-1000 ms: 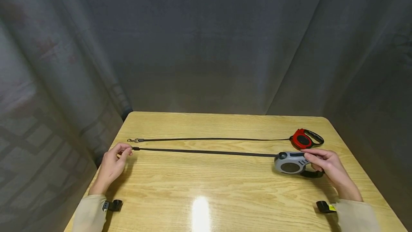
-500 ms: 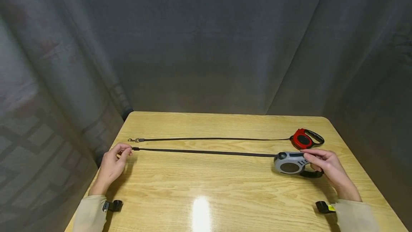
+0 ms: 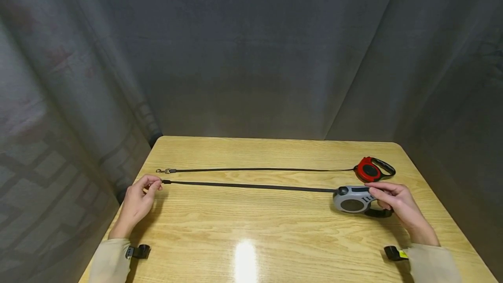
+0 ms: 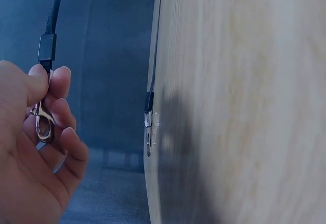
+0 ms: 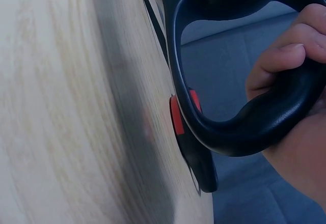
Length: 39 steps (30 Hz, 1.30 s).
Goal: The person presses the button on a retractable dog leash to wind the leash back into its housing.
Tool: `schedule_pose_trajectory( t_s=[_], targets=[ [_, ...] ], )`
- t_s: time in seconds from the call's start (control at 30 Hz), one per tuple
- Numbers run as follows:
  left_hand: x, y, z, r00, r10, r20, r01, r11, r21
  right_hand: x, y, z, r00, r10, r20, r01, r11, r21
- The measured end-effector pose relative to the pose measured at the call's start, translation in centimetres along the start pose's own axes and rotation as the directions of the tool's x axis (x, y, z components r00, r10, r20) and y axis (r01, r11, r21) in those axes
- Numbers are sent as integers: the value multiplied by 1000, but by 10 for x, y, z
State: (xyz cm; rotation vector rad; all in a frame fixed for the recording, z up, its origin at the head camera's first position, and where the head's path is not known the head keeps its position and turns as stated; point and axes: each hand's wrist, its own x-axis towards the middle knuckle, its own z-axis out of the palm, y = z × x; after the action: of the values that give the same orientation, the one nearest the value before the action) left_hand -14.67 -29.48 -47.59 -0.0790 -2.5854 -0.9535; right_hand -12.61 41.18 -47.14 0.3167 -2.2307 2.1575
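Note:
At the left of the head view, my left hand (image 3: 137, 200) pinches the metal snap hook (image 4: 45, 124) of a grey retractable dog leash between thumb and fingers. Its black strap (image 3: 251, 186) runs taut across to the grey leash case (image 3: 352, 200). My right hand (image 3: 398, 202) grips that case by its black handle (image 5: 300, 94), thumb along the top. Behind lies a second retractable leash, with a red case (image 3: 368, 170) at the right. Its thin black strap (image 3: 259, 169) stretches left to a metal snap hook (image 3: 163, 171) just beyond my left hand.
The wood-grain table (image 3: 196, 239) ends in a rounded far edge. Dark grey curtains (image 3: 251, 56) hang behind it and along both sides. A small black camera (image 3: 141, 251) sits at my left wrist, another black camera (image 3: 391, 253) at my right.
My right hand has shifted very slightly left with the grey leash case. My left hand keeps its pinch on the hook, and the red leash lies as before.

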Motion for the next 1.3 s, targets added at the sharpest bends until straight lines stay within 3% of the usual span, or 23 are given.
schedule_pose_trajectory(
  t_s=[0.5,0.87,1.3],
  targets=[
    [1,11,0,999,30,-10,-31,998,-53,-1,3,2,1000,-10,11,10,1000,-16],
    [-2,11,3,1000,24,-15,-25,998,-60,-2,2,4,999,36,-14,-36,998,-47],
    [0,21,2,1000,29,-3,-29,994,-108,-1,2,7,1000,-1,4,1,1000,-17]
  ],
)
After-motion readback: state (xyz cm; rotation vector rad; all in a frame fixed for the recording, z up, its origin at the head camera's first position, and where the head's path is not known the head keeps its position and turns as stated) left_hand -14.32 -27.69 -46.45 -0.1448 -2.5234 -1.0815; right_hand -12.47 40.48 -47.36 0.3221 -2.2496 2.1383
